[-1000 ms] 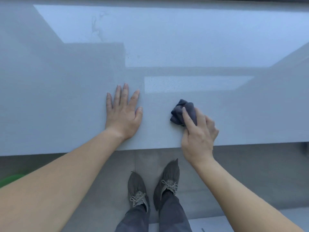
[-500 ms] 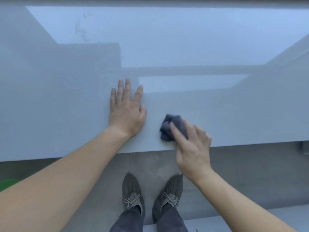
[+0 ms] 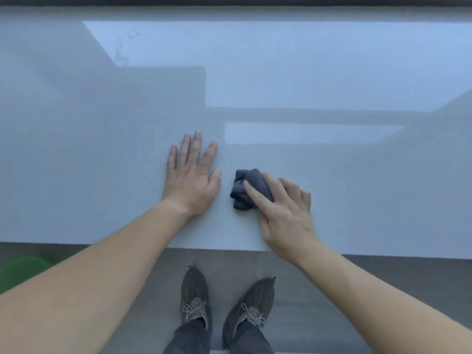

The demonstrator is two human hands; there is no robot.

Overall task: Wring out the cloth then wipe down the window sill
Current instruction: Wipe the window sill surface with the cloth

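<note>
A wide, glossy pale grey window sill [image 3: 89, 162] fills the upper part of the head view. My left hand [image 3: 192, 180] lies flat on it, palm down, fingers straight and spread. Just to its right sits a bunched dark grey cloth [image 3: 245, 190]. My right hand [image 3: 283, 210] covers the cloth's right side and grips it, with the fingers curled over it and the thumb laid along its near edge. The rest of the cloth is hidden under that hand.
The sill's front edge [image 3: 102, 245] runs across the view just below my wrists. Beneath it is a grey floor with my two shoes [image 3: 224, 302]. A green object [image 3: 21, 270] shows at the lower left. A dark window frame [image 3: 229, 0] borders the sill's far side.
My right hand has slid the cloth along the sill, first toward the front edge, then back away from it, close to my left hand. My left hand stays flat on the sill.
</note>
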